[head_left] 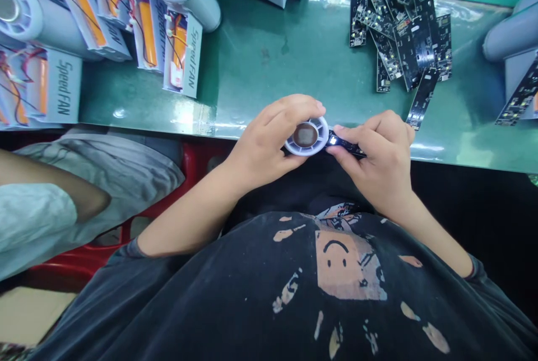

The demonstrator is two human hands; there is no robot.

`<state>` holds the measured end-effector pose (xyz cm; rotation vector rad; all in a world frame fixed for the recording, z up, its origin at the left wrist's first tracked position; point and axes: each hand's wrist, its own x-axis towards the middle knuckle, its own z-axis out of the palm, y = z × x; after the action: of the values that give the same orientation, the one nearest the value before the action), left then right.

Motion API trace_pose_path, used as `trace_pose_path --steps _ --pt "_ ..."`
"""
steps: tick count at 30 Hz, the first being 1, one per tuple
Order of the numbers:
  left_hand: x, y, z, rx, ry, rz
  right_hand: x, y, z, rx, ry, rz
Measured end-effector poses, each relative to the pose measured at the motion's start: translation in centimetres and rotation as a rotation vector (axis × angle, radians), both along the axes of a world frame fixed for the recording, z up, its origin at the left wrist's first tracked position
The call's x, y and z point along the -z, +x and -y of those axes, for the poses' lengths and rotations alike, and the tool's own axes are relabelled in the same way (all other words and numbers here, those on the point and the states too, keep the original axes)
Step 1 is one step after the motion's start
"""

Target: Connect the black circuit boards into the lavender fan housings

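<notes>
My left hand (269,139) is wrapped round a grey fan housing (323,135), whose round spoked end with a dark metal centre faces up. Between the thumb and fingers of my right hand (378,151) is a narrow black circuit board (353,149). A small white light shows on the board, close beside the rim of the fan housing. Whether board and housing touch I cannot tell. Both hands are at the front edge of the green table (252,64).
Several black circuit boards (414,41) lie piled at the back right. Grey fan housings with orange parts and wires (191,58) crowd the back left. Another housing (515,30) stands at the far right. A person's arm (54,176) is at the left, by a red stool (195,167).
</notes>
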<state>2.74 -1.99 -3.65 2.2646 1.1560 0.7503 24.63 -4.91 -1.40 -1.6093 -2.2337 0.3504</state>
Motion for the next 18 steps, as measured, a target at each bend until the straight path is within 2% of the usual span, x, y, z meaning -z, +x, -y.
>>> trace_pose_path --steps 7,12,18 --pt "0.0 0.0 0.1 -0.035 -0.058 0.02 0.1 0.0 0.0 0.009 0.005 -0.033" --pt "-0.1 -0.1 -0.5 -0.013 -0.074 0.021 -0.6 0.1 -0.1 -0.019 -0.003 0.032" --pt "0.8 -0.6 -1.6 0.036 -0.052 0.058 -1.1 1.4 -0.2 -0.043 -0.053 0.095"
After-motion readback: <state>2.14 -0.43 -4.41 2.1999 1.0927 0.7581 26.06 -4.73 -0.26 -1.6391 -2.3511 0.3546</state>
